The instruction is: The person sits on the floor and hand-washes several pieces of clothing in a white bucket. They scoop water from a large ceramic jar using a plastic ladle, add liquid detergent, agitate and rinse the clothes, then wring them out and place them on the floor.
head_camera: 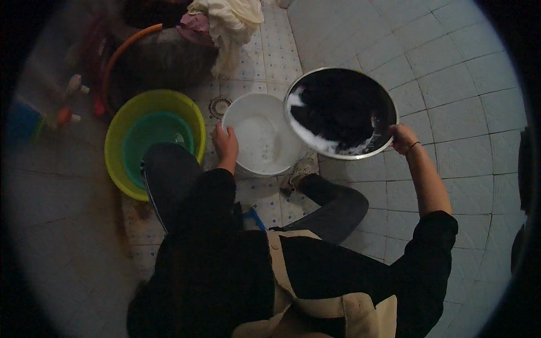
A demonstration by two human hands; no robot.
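My right hand [403, 138] grips the right rim of a wide round metal-rimmed basin [296, 126]. A dark mass [342, 105] fills most of the basin, with white suds along its left and lower edges; whether it is cloth or dark water I cannot tell. The basin's left edge overlaps a white plastic bucket [249, 126] in front of me. On that bucket's left rim rests my left hand [226, 143], thumb and fingers about the edge. Pale, slightly bubbly contents show inside the bucket.
Left of the bucket stands a yellow-green tub [113, 148] with greenish water, partly hidden by my knee. A floor drain [220, 107] lies between them. Beyond are an orange hose [127, 42] and cream cloth [234, 21]. A tiled wall [452, 105] rises at right; a blue object [255, 217] lies near my lap.
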